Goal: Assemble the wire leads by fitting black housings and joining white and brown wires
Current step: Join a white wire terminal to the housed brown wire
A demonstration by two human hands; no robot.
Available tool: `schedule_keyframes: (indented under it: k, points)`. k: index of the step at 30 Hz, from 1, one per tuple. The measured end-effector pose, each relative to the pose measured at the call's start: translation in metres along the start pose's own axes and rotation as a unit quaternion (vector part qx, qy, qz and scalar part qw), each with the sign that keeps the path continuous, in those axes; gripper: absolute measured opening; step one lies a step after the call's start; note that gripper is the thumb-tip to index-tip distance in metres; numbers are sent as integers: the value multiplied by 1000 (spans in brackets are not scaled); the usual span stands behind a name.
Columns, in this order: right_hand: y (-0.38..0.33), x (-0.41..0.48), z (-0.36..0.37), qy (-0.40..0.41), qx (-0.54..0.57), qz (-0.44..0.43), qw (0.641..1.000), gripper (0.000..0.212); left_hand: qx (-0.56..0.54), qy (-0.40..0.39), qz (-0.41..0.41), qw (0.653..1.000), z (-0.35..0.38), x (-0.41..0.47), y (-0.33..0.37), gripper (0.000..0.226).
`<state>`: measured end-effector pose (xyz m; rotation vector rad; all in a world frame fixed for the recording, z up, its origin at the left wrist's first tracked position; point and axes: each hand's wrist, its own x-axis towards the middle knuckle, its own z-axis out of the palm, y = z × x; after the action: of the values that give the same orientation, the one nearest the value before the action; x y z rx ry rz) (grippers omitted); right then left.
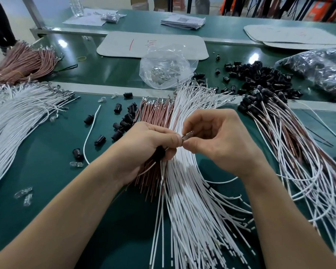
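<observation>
A black housing [160,152], matte and roughly cylindrical, is gripped in the curled fingers of the left hand [149,144]. A thin brown lead and a thin white lead are seen trailing out below that fist. A small clear bulb [188,135], glassy and tube-shaped, is pinched between thumb and forefinger of the right hand [221,140]. The left thumb tip is met at the bulb's other end, so both hands are closed on parts and touch at the bulb.

Directly beneath the grip, a fanned sheaf of smooth white wires [192,200] is laid out, with stripped ends nearer the body. Just beyond and under the left fist, a flat row of brown wires [153,113] with bright metal terminals is spread. Loose housings [124,121] are scattered just left of the grip on the green mat [47,171]. A single curved white wire [89,133] lies beside them.

To the right of the grip, a tangle of paired white-and-brown leads [289,142] capped with black housings is heaped. Beyond the grip, a crinkled clear plastic bag [167,66] of shiny metal parts is set. A mound of black housings [260,76] lies to the bag's right.
</observation>
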<state>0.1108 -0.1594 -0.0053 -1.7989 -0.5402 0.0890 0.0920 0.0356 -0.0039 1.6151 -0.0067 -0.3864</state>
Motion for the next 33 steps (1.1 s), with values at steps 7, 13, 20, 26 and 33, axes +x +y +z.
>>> schedule_keyframes:
  k: [7,13,20,26,33]
  points:
    - [0,1,3,8,33,5,999,22,13,-4,14,1000,-3,0,0,18]
    - [2,1,2,23,37,-7,999,20,-4,12,32,999,1,1,-1,18]
    - [3,0,3,28,20,-10,999,18,-36,42,17,998,3,2,-3,14]
    - [2,-1,7,51,-31,-32,998,14,-44,54,27,997,3,0,-2,21]
    - [3,0,7,51,-8,-51,997,16,-41,68,41,996,5,-1,-1,22]
